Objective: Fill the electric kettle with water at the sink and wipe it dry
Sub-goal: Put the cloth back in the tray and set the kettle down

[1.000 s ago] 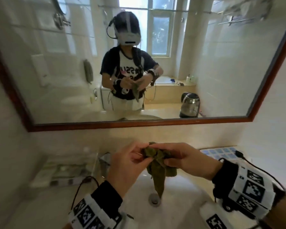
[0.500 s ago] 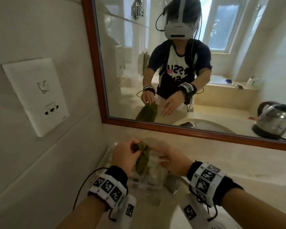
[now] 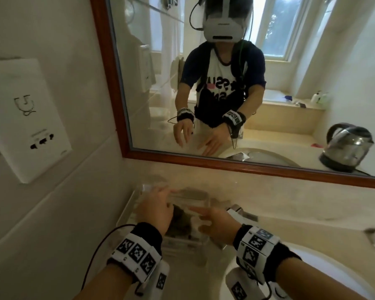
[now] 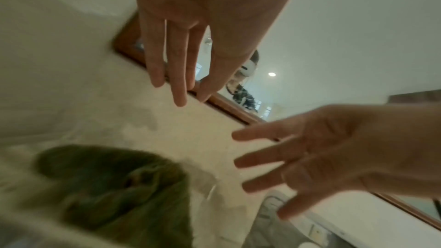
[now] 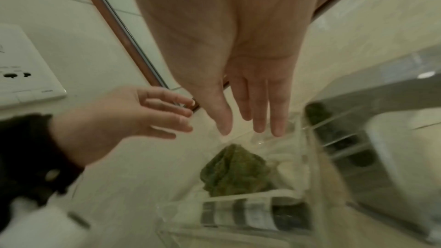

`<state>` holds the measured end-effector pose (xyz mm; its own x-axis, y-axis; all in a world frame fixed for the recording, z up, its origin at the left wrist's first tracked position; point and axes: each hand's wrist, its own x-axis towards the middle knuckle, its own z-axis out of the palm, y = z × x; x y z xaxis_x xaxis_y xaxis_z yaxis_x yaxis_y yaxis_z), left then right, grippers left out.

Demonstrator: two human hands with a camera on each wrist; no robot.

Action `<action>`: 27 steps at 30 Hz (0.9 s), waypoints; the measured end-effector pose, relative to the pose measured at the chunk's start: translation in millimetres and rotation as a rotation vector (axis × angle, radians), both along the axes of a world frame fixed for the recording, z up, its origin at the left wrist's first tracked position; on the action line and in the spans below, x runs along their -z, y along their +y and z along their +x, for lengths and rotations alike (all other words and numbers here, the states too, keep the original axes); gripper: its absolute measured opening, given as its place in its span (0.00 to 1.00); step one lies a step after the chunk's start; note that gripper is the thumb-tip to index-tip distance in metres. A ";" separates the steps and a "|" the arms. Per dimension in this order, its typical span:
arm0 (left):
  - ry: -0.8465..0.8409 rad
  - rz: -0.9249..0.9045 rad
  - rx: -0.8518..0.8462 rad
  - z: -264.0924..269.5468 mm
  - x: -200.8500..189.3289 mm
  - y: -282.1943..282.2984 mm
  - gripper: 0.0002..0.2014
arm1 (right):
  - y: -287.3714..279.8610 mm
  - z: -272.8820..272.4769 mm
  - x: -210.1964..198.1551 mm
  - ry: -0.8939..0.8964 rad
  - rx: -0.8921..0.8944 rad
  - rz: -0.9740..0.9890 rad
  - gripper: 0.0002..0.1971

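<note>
A crumpled green cloth (image 3: 180, 221) (image 4: 114, 182) (image 5: 236, 171) lies in a clear plastic tray (image 3: 195, 198) (image 5: 307, 139) on the counter, left of the sink. My left hand (image 3: 156, 204) (image 4: 176, 82) (image 5: 148, 114) hovers over the tray with straight fingers, holding nothing. My right hand (image 3: 212, 221) (image 5: 250, 120) (image 4: 298, 156) is beside it, fingers spread, also holding nothing. The steel electric kettle (image 3: 347, 148) shows only as a reflection in the mirror, standing on the counter to the right; the kettle itself is out of frame.
A wood-framed mirror (image 3: 247, 167) runs along the wall behind the counter. A white wall socket (image 3: 26, 118) is on the left wall. The chrome faucet (image 3: 240, 212) stands just right of the tray, and the white basin (image 3: 312, 267) lies at lower right.
Both hands held the green cloth over the basin, then carried it left. My left hand has let it go into the clear tray, and both hands are now open.
</note>
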<state>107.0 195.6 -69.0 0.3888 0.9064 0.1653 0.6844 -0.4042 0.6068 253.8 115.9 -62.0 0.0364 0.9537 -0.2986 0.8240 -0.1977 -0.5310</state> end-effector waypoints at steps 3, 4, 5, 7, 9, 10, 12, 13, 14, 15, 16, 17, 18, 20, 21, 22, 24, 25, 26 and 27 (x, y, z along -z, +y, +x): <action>-0.036 0.020 0.126 36.0 -20.4 -14.8 0.15 | -36.6 27.2 -2.7 -0.076 0.036 0.004 0.25; -0.036 0.020 0.165 51.4 -25.3 -23.1 0.15 | -49.4 37.6 -6.5 -0.111 0.052 0.001 0.24; -0.045 0.021 0.215 69.4 -28.7 -33.6 0.15 | -65.2 49.7 -11.9 -0.146 0.082 0.005 0.24; -0.062 -0.018 0.335 108.4 -33.7 -60.5 0.15 | -98.5 76.4 -23.7 -0.177 0.169 0.025 0.25; -0.069 -0.051 0.467 145.4 -37.4 -94.8 0.16 | -134.9 103.6 -33.9 -0.201 0.267 0.027 0.27; -0.056 -0.042 0.525 162.6 -38.1 -112.6 0.16 | -155.3 117.8 -38.5 -0.206 0.321 0.026 0.28; 0.014 0.048 0.622 194.5 -38.4 -149.2 0.15 | -201.2 143.4 -46.3 -0.199 0.446 0.028 0.29; 0.038 0.092 0.666 209.6 -38.4 -168.5 0.15 | -227.3 154.8 -48.8 -0.187 0.513 0.027 0.29; 0.051 0.103 0.716 223.9 -38.2 -187.3 0.15 | -253.2 164.7 -50.9 -0.182 0.575 0.016 0.29; 0.068 0.103 0.763 234.5 -36.8 -202.2 0.15 | -274.8 172.8 -50.6 -0.180 0.628 0.001 0.29; 0.097 0.106 0.834 251.8 -34.0 -228.2 0.16 | -309.0 182.7 -49.0 -0.188 0.703 -0.020 0.29; 0.139 0.107 0.899 265.6 -30.1 -249.5 0.16 | -337.4 189.7 -46.1 -0.190 0.763 -0.035 0.29; 0.176 0.108 0.971 278.3 -26.2 -270.7 0.18 | -365.2 196.3 -41.7 -0.186 0.824 -0.054 0.29; 0.245 0.098 1.132 302.8 -16.2 -314.4 0.22 | -417.5 206.6 -30.4 -0.191 0.923 -0.105 0.29; 0.279 0.090 1.216 313.3 -11.6 -335.5 0.25 | -440.8 210.7 -24.8 -0.195 0.955 -0.133 0.29; 0.307 0.090 1.293 323.4 -6.3 -355.1 0.29 | -461.8 215.1 -19.2 -0.194 0.986 -0.160 0.29; 0.344 0.135 1.399 340.5 2.3 -390.9 0.38 | -498.5 222.3 -6.9 -0.172 1.040 -0.221 0.29; 0.350 0.175 1.434 347.5 6.0 -406.2 0.42 | -515.1 225.1 0.7 -0.158 1.061 -0.254 0.29; 0.345 0.216 1.461 354.0 9.4 -419.8 0.47 | -529.7 227.3 8.1 -0.138 1.077 -0.292 0.30; 0.335 0.252 1.484 360.5 13.1 -431.4 0.50 | -542.4 228.5 15.8 -0.120 1.082 -0.331 0.30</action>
